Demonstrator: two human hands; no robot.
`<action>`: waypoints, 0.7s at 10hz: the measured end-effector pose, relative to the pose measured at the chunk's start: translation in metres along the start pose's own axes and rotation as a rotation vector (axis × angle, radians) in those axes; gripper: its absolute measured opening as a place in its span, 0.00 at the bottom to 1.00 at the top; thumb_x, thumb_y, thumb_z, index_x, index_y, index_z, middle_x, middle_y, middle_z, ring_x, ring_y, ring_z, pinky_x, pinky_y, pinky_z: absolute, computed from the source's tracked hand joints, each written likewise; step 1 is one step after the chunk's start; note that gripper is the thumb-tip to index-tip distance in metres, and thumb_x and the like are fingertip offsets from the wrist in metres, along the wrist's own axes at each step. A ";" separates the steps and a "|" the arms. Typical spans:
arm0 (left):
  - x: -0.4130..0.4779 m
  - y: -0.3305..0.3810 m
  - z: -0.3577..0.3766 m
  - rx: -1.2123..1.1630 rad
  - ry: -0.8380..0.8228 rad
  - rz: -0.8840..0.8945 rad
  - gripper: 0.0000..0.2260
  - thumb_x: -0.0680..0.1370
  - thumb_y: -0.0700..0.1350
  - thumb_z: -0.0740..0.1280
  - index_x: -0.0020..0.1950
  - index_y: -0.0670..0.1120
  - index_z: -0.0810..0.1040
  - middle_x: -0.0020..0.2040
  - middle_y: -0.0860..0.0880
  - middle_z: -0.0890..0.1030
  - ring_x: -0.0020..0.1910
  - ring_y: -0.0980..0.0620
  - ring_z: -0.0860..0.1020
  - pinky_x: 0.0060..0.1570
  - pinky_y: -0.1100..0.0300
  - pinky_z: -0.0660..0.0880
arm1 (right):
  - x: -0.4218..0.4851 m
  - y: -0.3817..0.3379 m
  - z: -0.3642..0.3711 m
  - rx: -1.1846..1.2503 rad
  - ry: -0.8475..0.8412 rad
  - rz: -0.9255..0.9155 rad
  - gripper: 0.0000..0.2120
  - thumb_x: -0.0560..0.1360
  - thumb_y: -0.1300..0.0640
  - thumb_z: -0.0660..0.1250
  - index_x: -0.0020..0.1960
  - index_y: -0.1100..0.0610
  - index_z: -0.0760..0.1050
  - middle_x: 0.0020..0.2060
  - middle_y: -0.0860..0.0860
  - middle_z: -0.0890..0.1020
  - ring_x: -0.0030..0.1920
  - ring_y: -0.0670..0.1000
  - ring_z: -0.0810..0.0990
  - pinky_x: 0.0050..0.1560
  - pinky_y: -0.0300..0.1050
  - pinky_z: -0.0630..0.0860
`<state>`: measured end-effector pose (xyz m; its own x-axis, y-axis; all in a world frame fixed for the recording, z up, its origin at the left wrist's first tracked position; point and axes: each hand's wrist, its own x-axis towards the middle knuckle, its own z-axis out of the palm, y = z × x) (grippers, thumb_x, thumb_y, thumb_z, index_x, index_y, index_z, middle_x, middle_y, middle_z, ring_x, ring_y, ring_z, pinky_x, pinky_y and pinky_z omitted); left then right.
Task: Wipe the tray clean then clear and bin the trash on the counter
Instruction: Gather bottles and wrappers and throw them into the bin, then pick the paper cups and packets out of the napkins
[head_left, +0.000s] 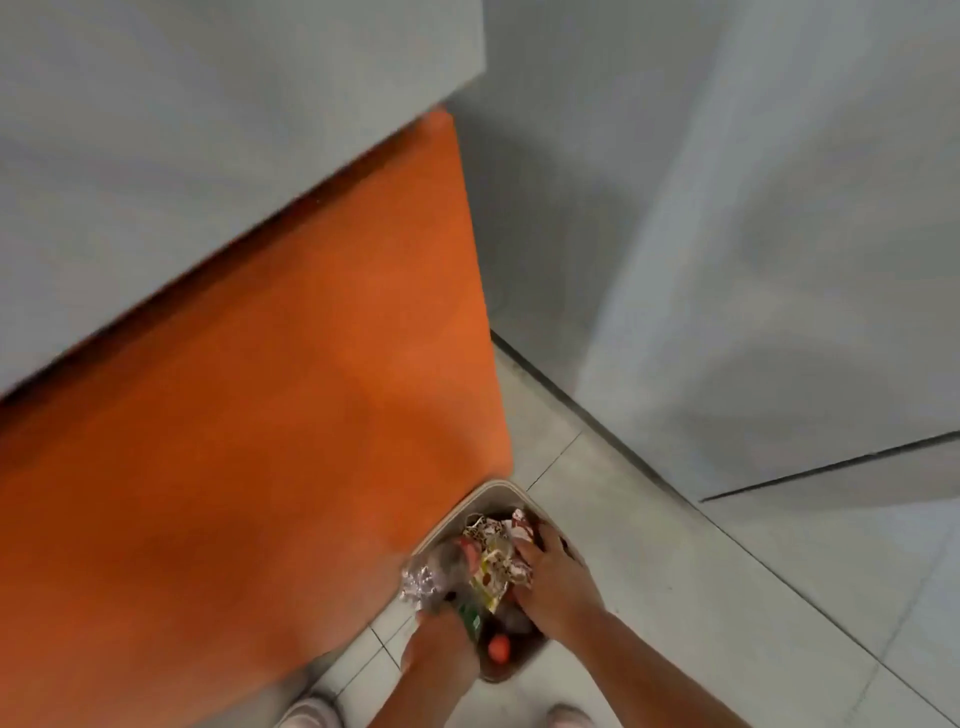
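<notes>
A small pale bin (500, 487) stands on the floor against the orange side of the counter (260, 415). It is full of crumpled printed wrappers (493, 558), with something orange (498, 649) low inside. My left hand (441, 647) is at the bin's near left edge, closed around green and foil trash (420, 582). My right hand (556, 582) lies over the wrappers from the right, fingers curled onto them. The tray is out of view. The picture is blurred by motion.
The grey countertop (156, 156) fills the upper left. Grey walls (779, 260) meet in a corner behind the bin, above a tiled floor (727, 597). The tips of my shoes (311, 714) show at the bottom edge.
</notes>
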<state>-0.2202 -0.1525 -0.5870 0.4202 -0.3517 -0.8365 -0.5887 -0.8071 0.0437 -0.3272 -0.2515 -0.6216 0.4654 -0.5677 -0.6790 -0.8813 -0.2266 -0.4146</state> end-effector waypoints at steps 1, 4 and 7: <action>0.030 0.015 0.019 0.061 -0.003 0.017 0.20 0.79 0.45 0.61 0.70 0.41 0.66 0.68 0.43 0.68 0.64 0.47 0.73 0.56 0.62 0.71 | 0.009 0.013 0.016 -0.057 -0.082 -0.047 0.30 0.75 0.51 0.61 0.75 0.45 0.57 0.76 0.51 0.51 0.66 0.58 0.71 0.65 0.50 0.70; 0.065 0.004 0.047 0.565 0.047 0.269 0.31 0.75 0.44 0.65 0.76 0.50 0.55 0.71 0.43 0.61 0.69 0.45 0.64 0.68 0.50 0.63 | -0.008 0.034 0.025 -0.019 -0.098 -0.039 0.28 0.78 0.51 0.59 0.76 0.50 0.54 0.75 0.52 0.55 0.68 0.59 0.67 0.64 0.51 0.70; -0.044 -0.018 -0.035 -0.150 0.251 0.304 0.12 0.76 0.46 0.62 0.59 0.51 0.78 0.57 0.51 0.79 0.54 0.53 0.77 0.55 0.60 0.74 | -0.059 -0.039 -0.030 0.135 0.093 -0.175 0.27 0.76 0.53 0.63 0.73 0.46 0.62 0.68 0.49 0.66 0.63 0.51 0.73 0.59 0.41 0.70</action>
<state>-0.2042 -0.1386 -0.5316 0.4086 -0.6740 -0.6154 -0.6128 -0.7023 0.3622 -0.3227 -0.2335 -0.5474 0.5948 -0.6011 -0.5338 -0.7664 -0.2236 -0.6022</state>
